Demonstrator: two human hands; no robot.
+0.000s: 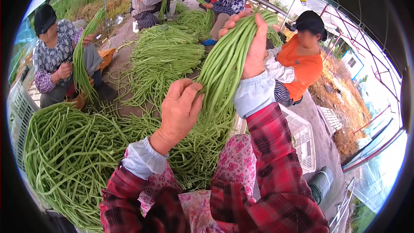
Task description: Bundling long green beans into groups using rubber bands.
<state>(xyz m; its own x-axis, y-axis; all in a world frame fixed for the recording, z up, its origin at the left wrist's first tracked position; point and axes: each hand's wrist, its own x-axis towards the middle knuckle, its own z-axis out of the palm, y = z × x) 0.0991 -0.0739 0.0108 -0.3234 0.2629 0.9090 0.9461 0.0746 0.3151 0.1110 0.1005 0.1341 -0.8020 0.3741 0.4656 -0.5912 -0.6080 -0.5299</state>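
Raised in front of me, my right hand [254, 60] grips a thick bundle of green yard-long beans [228, 60] near its upper end. The beans slant down to the left from my palm. My left hand [180, 108] is at the bundle's left edge, thumb and fingertips pinched together on what looks like one bean of it. Beneath both hands, loose long beans [200, 149] spread down to my knees. A large tangled heap of long beans [74, 155] lies to my left.
Neatly laid bean bundles [168, 51] lie on the ground ahead. A co-worker at left holds a bean bundle [85, 55]; another in an orange shirt [299, 68] sits at right. White plastic crates [302, 139] and a dark green roll [320, 184] are on my right.
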